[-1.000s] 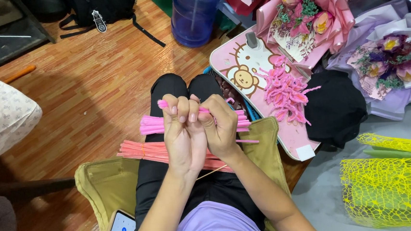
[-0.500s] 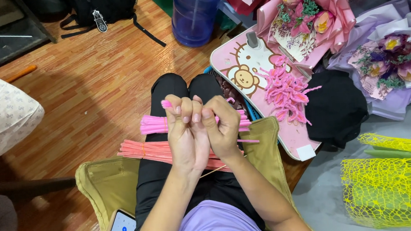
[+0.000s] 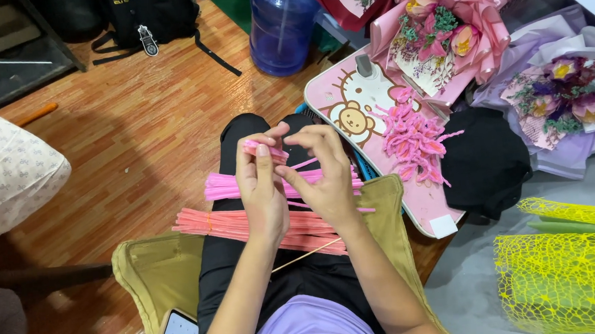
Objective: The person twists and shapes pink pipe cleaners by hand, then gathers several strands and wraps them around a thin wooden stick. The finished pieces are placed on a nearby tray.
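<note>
Fingers of the left hand (image 3: 263, 190) and right hand (image 3: 322, 176) pinch a pink pipe cleaner (image 3: 263, 150) above the lap.

Wooden floor (image 3: 134, 129), reddish planks. On it: blue water jug (image 3: 280, 25), black backpack (image 3: 147, 13), orange stick (image 3: 35, 113) near left edge. Pink lap tray (image 3: 338, 98) with cartoon print rests at right; pile of twisted pink pipe cleaners (image 3: 414, 141) on it. Black cloth (image 3: 485, 161) just beside tray. Yellow mesh (image 3: 570, 273) on grey floor (image 3: 467, 294), lower right.
</note>
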